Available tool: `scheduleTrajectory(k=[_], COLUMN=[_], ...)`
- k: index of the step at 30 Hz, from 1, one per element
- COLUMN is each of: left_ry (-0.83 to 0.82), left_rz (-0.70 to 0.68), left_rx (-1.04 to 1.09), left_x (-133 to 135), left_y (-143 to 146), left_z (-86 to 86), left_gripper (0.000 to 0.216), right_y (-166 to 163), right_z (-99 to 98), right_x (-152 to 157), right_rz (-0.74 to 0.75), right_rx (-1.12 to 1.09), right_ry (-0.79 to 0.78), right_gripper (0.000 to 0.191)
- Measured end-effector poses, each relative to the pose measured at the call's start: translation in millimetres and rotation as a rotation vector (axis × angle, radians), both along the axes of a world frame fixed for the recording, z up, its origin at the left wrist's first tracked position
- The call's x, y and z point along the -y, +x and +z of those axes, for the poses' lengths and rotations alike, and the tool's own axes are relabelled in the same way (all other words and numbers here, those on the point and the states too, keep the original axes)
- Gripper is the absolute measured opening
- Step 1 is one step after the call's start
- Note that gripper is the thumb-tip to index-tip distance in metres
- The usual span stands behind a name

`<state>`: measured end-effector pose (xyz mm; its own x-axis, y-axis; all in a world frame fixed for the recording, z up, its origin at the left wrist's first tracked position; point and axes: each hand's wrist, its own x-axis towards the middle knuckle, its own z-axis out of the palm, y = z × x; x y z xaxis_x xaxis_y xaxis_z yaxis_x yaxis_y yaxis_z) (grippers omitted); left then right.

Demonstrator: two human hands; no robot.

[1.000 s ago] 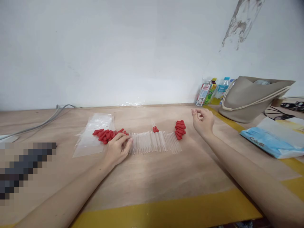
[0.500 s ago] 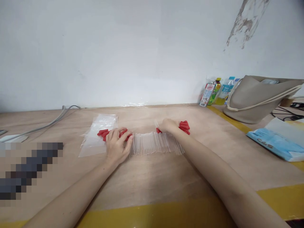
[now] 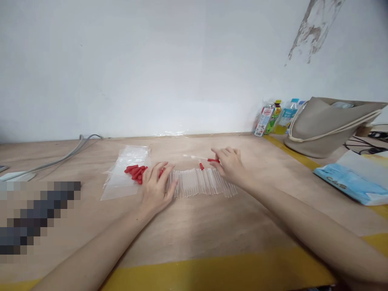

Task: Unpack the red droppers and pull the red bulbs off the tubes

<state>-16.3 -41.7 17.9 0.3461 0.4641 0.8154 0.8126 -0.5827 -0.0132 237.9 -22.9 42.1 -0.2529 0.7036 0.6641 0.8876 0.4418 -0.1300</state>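
A row of clear thin tubes [image 3: 197,184] lies side by side on the table between my hands. My left hand [image 3: 156,186] rests at the row's left end, fingers spread over several red rubber bulbs, partly hidden beneath them. More red bulbs [image 3: 136,173] are heaped just left of it. Above the row's right end, my right hand [image 3: 228,163] pinches the red bulb end of a dropper [image 3: 213,160], whose pale tube points left, blurred by motion. Another red bulb [image 3: 201,166] sits at the row's upper edge, beneath that tube.
Clear plastic bags [image 3: 121,182] lie under and beside the bulb heap. At the back right stand drink bottles [image 3: 286,117], a carton [image 3: 263,121] and a grey-beige bag [image 3: 321,129]. A blue tissue pack [image 3: 348,184] lies at the right. A grey cable [image 3: 66,155] crosses the left.
My right hand has turned and drawn back rightward, and the dropper in its fingers now shows. My left hand has shifted slightly right. The red bulbs seen earlier at the right are now hidden.
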Motion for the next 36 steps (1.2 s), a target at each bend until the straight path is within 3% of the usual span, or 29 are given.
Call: scheduleTrajectory(k=[3,8,15,24,36], left_ry=[0.033,0.041,0.050,0.018,-0.006], left_rz=[-0.113,-0.279,-0.339,-0.401,-0.420], left_rx=[-0.059,-0.176,-0.148,-0.214,-0.213], left_x=[11,24,22,24,27], left_y=[18,44,49,48,46], left_z=[-0.4,-4.1,-8.3,-10.9,-7.0], left_gripper=[0.044,0.027,0.010,0.010,0.014], right_y=[12,10,-7,-6,3], right_z=[-21.0,-42.0,-41.0,-43.6,-42.2], right_x=[37,58,56,56,57], right_rz=[0.126,0.246,0.327,0.414,0.526], right_rx=[0.122,-0.003,0.033,0.076,0.155], right_ry=[0.150,0.258,0.228,0.360,0.402], right_gripper=[0.016,0.014,0.016,0.012,0.022])
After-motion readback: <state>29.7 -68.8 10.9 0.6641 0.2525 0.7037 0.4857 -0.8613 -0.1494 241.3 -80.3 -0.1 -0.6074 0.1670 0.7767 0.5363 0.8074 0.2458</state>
